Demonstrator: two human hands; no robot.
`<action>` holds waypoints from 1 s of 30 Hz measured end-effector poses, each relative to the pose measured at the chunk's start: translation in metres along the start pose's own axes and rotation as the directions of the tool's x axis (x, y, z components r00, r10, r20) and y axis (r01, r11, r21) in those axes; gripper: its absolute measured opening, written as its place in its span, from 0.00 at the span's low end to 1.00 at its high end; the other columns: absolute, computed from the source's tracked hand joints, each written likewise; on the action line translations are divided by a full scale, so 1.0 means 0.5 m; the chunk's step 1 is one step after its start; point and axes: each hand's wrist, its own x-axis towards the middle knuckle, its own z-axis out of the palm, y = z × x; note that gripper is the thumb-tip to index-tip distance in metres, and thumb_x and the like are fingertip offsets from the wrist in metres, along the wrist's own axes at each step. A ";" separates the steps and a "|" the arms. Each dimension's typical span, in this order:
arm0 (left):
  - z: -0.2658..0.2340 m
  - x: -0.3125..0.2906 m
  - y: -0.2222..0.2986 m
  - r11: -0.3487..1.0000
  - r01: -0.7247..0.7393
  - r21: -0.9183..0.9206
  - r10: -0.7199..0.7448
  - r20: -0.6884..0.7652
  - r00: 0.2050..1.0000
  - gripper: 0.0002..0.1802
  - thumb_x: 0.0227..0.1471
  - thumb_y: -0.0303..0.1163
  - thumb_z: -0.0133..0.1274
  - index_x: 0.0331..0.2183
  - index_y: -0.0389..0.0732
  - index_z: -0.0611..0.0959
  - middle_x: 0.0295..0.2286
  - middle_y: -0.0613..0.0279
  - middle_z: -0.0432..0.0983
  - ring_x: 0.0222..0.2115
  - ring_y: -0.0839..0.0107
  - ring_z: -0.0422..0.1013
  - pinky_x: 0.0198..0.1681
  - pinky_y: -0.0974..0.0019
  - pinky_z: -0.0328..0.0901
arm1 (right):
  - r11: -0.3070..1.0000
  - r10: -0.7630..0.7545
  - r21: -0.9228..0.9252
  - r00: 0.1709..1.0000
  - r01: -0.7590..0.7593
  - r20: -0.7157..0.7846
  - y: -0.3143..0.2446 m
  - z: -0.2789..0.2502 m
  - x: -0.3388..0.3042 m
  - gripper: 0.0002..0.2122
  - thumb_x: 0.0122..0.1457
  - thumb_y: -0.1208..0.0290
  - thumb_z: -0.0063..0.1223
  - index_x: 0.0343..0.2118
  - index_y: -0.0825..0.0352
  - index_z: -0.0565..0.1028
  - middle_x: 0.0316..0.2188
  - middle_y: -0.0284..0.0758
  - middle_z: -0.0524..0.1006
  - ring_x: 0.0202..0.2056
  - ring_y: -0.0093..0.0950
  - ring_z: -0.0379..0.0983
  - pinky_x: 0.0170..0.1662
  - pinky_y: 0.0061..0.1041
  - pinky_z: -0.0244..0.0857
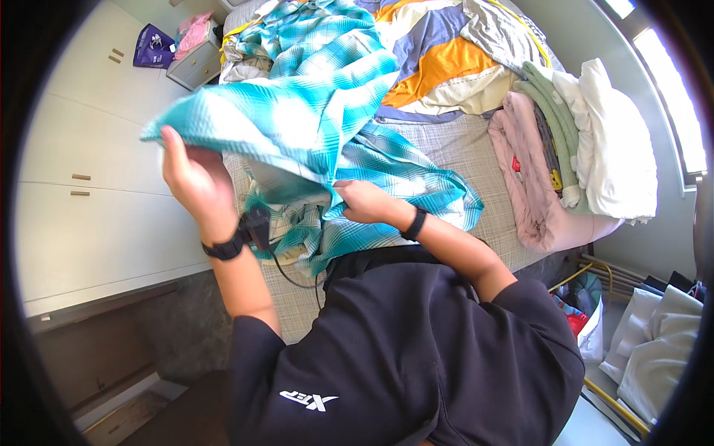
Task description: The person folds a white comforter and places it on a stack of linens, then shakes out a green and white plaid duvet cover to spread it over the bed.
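A large teal and white plaid bedding cloth (297, 104) is spread in loose folds over the bed, and its near part is lifted. Raised at the left, my left hand (197, 178) grips a corner of the cloth, the thumb on the upper side and the fingers mostly hidden beneath. Closer to my body, my right hand (363, 201) is closed on a bunched edge of the same cloth. Between the two hands the edge hangs in a stretch, with a shaded fold under it. More of the plaid cloth lies crumpled below and right of my right hand.
The bed (465, 152) has a grey checked surface. Orange, grey and white bedding (439, 67) lies at its far end. A folded pink quilt (520, 178) and a white quilt (617, 141) are piled at right. White cabinets (97, 149) line the left.
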 end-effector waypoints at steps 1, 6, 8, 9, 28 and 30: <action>0.012 0.031 0.007 0.998 -0.052 -0.033 0.052 -0.003 0.999 0.20 0.59 0.41 0.41 0.41 0.33 0.73 0.40 0.56 0.72 0.42 0.65 0.68 0.48 0.60 0.59 | 0.987 -0.036 0.156 0.999 0.035 0.008 -0.023 -0.037 -0.010 0.10 0.44 0.70 0.55 0.31 0.66 0.73 0.32 0.43 0.73 0.34 0.42 0.71 0.38 0.37 0.65; 0.173 0.081 0.050 0.924 -0.326 -0.202 0.326 -0.031 0.945 0.26 0.58 0.47 0.40 0.43 0.31 0.73 0.44 0.49 0.70 0.48 0.59 0.65 0.54 0.55 0.57 | 0.791 -0.251 0.545 0.960 0.277 -0.123 -0.131 -0.244 -0.092 0.12 0.58 0.65 0.48 0.31 0.70 0.74 0.22 0.43 0.74 0.25 0.37 0.71 0.32 0.30 0.65; 0.202 0.137 0.024 0.872 -0.405 -0.275 0.440 0.077 0.895 0.33 0.57 0.51 0.37 0.45 0.27 0.71 0.44 0.45 0.70 0.49 0.54 0.64 0.56 0.51 0.55 | 0.680 -0.329 0.526 0.854 0.510 -0.403 -0.142 -0.273 -0.106 0.16 0.62 0.62 0.43 0.29 0.72 0.74 0.20 0.39 0.75 0.24 0.28 0.72 0.30 0.26 0.65; 0.181 0.228 -0.023 0.871 -0.399 -0.288 0.447 0.126 0.885 0.29 0.58 0.47 0.36 0.45 0.28 0.72 0.43 0.45 0.71 0.47 0.54 0.65 0.55 0.51 0.56 | 0.719 -0.069 0.662 0.969 0.212 -0.236 -0.125 -0.291 -0.127 0.17 0.62 0.60 0.42 0.28 0.72 0.74 0.20 0.37 0.75 0.25 0.25 0.72 0.30 0.24 0.64; -0.013 -0.217 -0.333 0.477 -0.327 0.816 -0.479 0.553 0.681 0.44 0.39 0.39 0.64 0.55 0.37 0.62 0.50 0.45 0.64 0.52 0.53 0.61 0.54 0.59 0.57 | -0.125 0.617 0.987 0.787 0.106 -0.006 0.065 -0.198 -0.084 0.15 0.64 0.60 0.38 0.40 0.68 0.71 0.35 0.37 0.77 0.35 0.28 0.75 0.34 0.22 0.67; -0.015 -0.218 -0.344 0.497 -0.323 0.805 -0.374 0.535 0.757 0.35 0.43 0.38 0.60 0.51 0.35 0.68 0.49 0.44 0.65 0.50 0.50 0.62 0.53 0.59 0.58 | -0.129 0.554 0.989 0.833 0.068 0.015 0.029 -0.229 -0.080 0.16 0.64 0.60 0.37 0.40 0.69 0.72 0.35 0.37 0.77 0.35 0.29 0.76 0.34 0.22 0.67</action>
